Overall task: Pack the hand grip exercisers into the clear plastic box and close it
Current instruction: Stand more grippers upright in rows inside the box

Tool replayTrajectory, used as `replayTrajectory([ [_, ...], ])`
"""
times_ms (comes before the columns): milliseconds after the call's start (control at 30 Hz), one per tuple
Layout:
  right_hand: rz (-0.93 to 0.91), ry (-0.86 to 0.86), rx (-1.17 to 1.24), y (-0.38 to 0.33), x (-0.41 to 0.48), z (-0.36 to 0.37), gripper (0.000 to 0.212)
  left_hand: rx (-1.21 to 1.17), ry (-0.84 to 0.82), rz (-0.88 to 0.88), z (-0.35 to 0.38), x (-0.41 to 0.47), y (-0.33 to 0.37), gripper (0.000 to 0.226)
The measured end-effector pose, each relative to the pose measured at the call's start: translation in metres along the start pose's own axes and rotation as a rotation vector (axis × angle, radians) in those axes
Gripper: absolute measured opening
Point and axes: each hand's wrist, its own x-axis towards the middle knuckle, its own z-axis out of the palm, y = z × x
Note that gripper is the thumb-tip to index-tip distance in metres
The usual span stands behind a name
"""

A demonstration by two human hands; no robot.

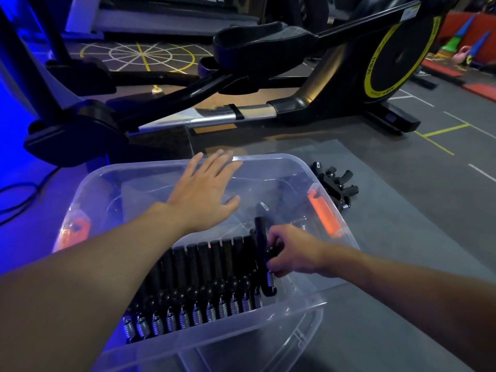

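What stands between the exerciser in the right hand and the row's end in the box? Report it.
Nothing visible. The right hand holds the exerciser at the open end of the row; the left hand rests on the far rim of the clear box, away from it.

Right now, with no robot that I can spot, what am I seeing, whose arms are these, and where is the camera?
There is no machine: these are a person's two bare arms, filmed by one camera worn on their head, looking forward and down. On a grey floor mat stands a clear plastic box with a row of black hand grip exercisers lying inside. The right hand grips another exerciser at that row's end. The left hand is open, fingers spread over the box's far side. A pile of loose exercisers waits on the mat beyond the box, with an elliptical trainer behind.
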Motion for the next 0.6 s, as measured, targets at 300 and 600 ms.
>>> replayTrajectory([
  [300,0.071,-0.212,-0.019,0.0078,0.0027,0.0048,0.031,-0.043,0.04,0.012,0.0019,-0.0001,-0.0028,0.073],
  [600,0.042,-0.219,-0.241,0.0065,-0.0001,0.0061,0.035,-0.049,0.042,0.013,0.0013,-0.0009,-0.0015,0.072],
])
